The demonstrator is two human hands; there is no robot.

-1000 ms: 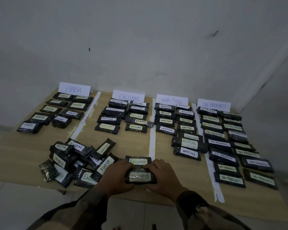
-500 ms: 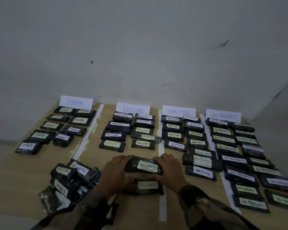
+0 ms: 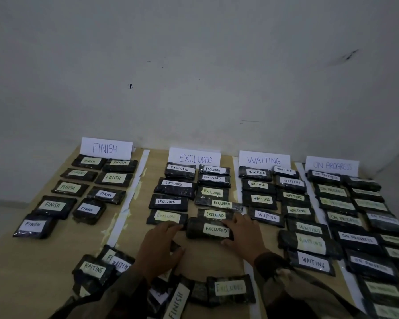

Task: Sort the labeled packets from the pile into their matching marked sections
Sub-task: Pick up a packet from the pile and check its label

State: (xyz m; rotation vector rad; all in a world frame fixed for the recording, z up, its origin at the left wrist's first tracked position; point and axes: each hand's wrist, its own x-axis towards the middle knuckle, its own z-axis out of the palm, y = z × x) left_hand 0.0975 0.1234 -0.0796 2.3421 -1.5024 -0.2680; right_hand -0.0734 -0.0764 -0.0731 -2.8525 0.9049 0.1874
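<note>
A black packet labelled EXCLUDED [image 3: 209, 229] lies at the near end of the EXCLUDED section, just below the last row there. My left hand [image 3: 159, 245] holds its left end and my right hand [image 3: 242, 233] grips its right end, thumb at the near edge. The white EXCLUDED sign [image 3: 195, 158] stands at the back of that column. The mixed pile [image 3: 97, 270] sits at the near left, with WAITING and FINISH labels showing. Another EXCLUDED packet [image 3: 229, 288] lies near my sleeves.
The wooden table [image 3: 219, 259] is split by white tape strips [image 3: 124, 212] into four columns. Signs FINISH [image 3: 105, 148], WAITING [image 3: 264, 160] and ON PROGRESS [image 3: 332, 166] lean on the wall. Rows of packets fill each column, the right two reaching the near edge.
Both hands carried the EXCLUDED packet away from the pile and forward into the EXCLUDED column. The view moved closer to the table.
</note>
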